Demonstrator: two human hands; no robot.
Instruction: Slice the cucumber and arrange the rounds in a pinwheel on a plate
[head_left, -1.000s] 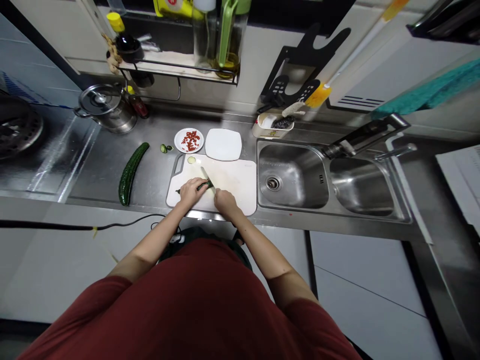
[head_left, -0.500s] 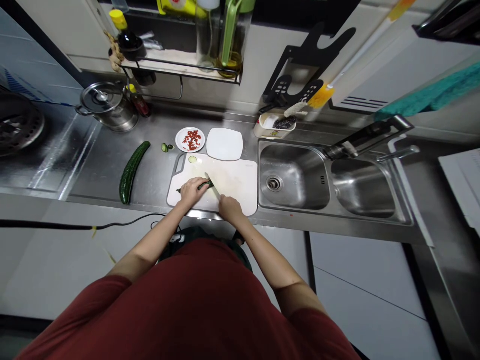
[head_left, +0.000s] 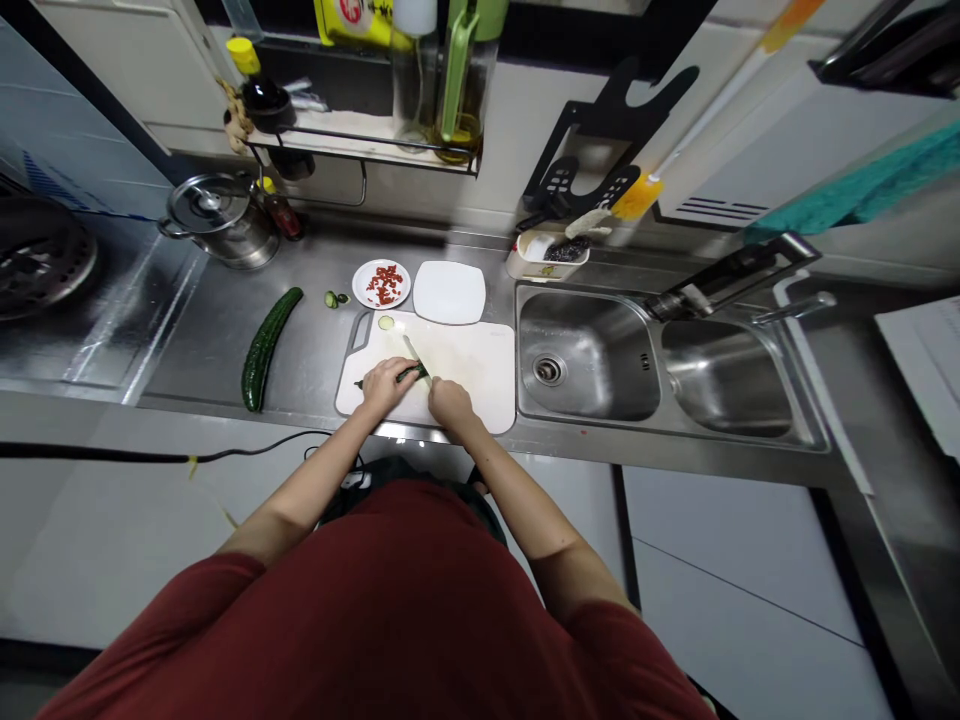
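1. The left hand (head_left: pixel 384 384) lies over a slim, dark green cucumber piece (head_left: pixel 409 372) on the white plastic cutting board (head_left: pixel 476 368) with a grey handle, its fingers bent and holding the piece down against the board.
2. The piece runs crosswise under this grip: one dark end shows to the left of the hand, and the other comes out past the fingertips on the right, up to the blade. The hand covers its middle, and whether the thumb presses against its near side cannot be told.
3. The right hand (head_left: pixel 450 402) is closed around the handle of a narrow knife with a pale metal blade (head_left: pixel 415 353). The handle is hidden in the fist; the blade slants away up and to the left, crossing at the piece's right end, just beside the left fingertips. Whether the edge is into the flesh is too small to tell.
4. A round, pale green slice (head_left: pixel 385 323) lies apart from both hands, near the board's far left corner.
5. Beyond the board are a round white plate (head_left: pixel 360 287) of chopped red bits and, to its right, a squarish white dish (head_left: pixel 448 293).
6. Left of the board, a long, bumpy dark green cucumber (head_left: pixel 268 348) lies on the steel counter (head_left: pixel 191 350), with small green offcuts (head_left: pixel 331 299) near the round plate.
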